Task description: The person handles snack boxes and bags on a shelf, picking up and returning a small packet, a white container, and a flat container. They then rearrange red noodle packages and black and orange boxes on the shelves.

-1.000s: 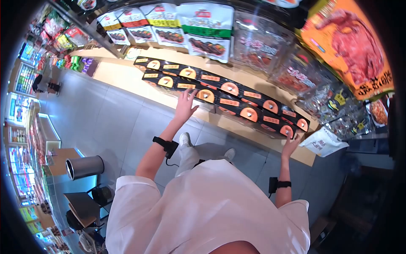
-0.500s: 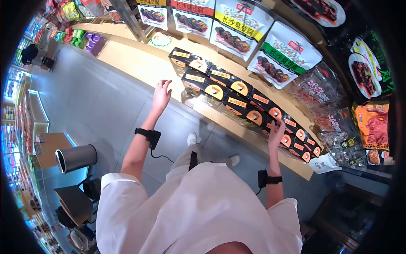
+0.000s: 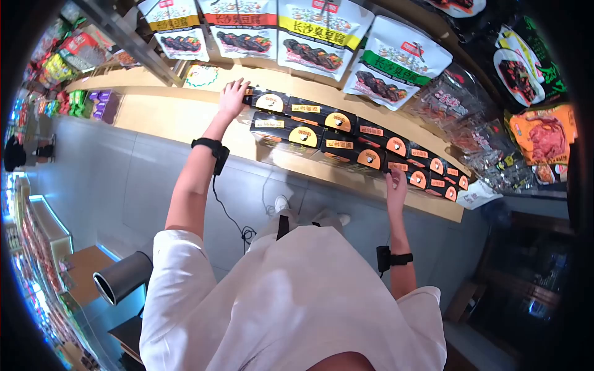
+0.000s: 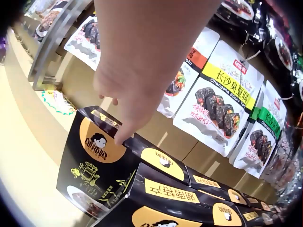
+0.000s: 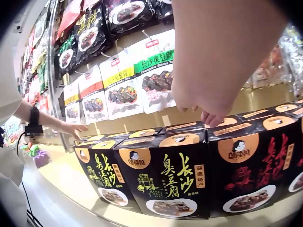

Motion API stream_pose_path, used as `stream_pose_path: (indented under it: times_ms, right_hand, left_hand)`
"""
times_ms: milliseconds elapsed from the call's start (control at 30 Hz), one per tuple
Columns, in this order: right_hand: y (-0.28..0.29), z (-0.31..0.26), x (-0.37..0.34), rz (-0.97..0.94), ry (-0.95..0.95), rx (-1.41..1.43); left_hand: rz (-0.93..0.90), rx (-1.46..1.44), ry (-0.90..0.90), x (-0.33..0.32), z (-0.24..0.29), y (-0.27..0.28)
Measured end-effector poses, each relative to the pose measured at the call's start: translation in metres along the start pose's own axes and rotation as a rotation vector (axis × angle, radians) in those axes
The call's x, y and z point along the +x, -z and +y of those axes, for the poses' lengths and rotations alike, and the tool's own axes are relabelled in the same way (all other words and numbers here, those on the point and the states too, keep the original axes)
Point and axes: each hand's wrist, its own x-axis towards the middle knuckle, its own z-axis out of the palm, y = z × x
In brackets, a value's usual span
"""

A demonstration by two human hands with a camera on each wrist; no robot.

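Note:
Two rows of black food boxes with orange and cream labels stand along a wooden shelf (image 3: 167, 120). My left hand (image 3: 232, 99) is at the left end of the back row. Its fingers are extended over the end box (image 4: 85, 158), and the thumb rests at that box's top front edge in the left wrist view. Farther right, my right hand (image 3: 396, 180) is at the front row, fingers loosely bent. In the right wrist view those fingertips hang at the top edge of a box with red lettering (image 5: 251, 172), beside a yellow-lettered box (image 5: 163, 177); the thumb is hidden.
White pouches of stinky tofu (image 3: 315, 40) hang behind the boxes. Clear packets (image 3: 451, 99) and an orange bag (image 3: 544, 133) hang to the right. A white packet (image 3: 477, 195) lies past the boxes' right end. A metal bin (image 3: 124, 277) stands on the floor at left.
My left hand has left the front row, swung left, and reached the back row's left end. My right hand has shifted left from the front row's right end. The head view has turned.

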Motion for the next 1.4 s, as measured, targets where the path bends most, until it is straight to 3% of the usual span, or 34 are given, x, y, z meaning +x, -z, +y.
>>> stream_pose_path:
  times_ms: [100, 233, 367, 467, 567, 700, 833, 900, 1000, 1067, 1100, 1133, 1200, 1333, 1400]
  right_hand:
    - [0.026, 0.012, -0.022, 0.084, -0.030, -0.058]
    - [0.057, 0.029, -0.059, 0.198, -0.161, -0.104]
    - [0.075, 0.049, -0.089, 0.216, -0.285, -0.129]
    - [0.080, 0.054, -0.099, 0.206, -0.270, -0.140]
    - [0.078, 0.058, -0.097, 0.207, -0.234, -0.136]
    - [0.067, 0.065, -0.085, 0.172, -0.195, -0.153]
    - [0.063, 0.083, -0.069, 0.149, -0.162, -0.181]
    - [0.069, 0.079, -0.061, 0.149, -0.165, -0.177]
    - [0.083, 0.104, -0.053, 0.148, -0.135, -0.212]
    - [0.093, 0.112, -0.039, 0.117, -0.512, 0.172]
    - [0.098, 0.115, -0.033, 0.096, -0.699, 0.366]
    - [0.103, 0.115, -0.027, 0.082, -0.767, 0.501]
    - [0.109, 0.114, -0.011, 0.044, -0.895, 0.769]
    - [0.090, 0.137, 0.023, -0.090, -0.920, 0.945]
    - [0.076, 0.146, 0.031, -0.134, -0.938, 0.976]
  left_hand:
    - [-0.201, 0.221, -0.093, 0.026, 0.005, -0.010]
    - [-0.404, 0.234, -0.027, 0.039, 0.025, 0.000]
    - [-0.383, 0.207, -0.057, 0.039, 0.020, -0.003]
    - [-0.379, 0.220, -0.057, 0.035, 0.026, 0.002]
    - [-0.143, 0.169, -0.150, 0.028, 0.031, -0.008]
    - [0.070, -0.213, -0.215, -0.002, 0.073, 0.005]
    - [0.178, -0.334, -0.246, -0.045, 0.132, 0.016]
    - [0.236, -0.252, -0.255, -0.062, 0.148, 0.007]
    - [0.225, -0.308, -0.402, -0.086, 0.195, 0.002]
    - [0.095, -0.427, -0.475, -0.100, 0.238, 0.009]
    - [0.119, -0.494, -0.489, -0.105, 0.260, 0.003]
    - [0.064, -0.533, -0.496, -0.107, 0.280, 0.005]
    - [0.073, -0.595, -0.564, -0.104, 0.322, 0.004]
    - [0.044, -0.588, -0.676, -0.080, 0.397, -0.006]
    - [0.034, -0.430, -0.669, -0.068, 0.428, -0.014]
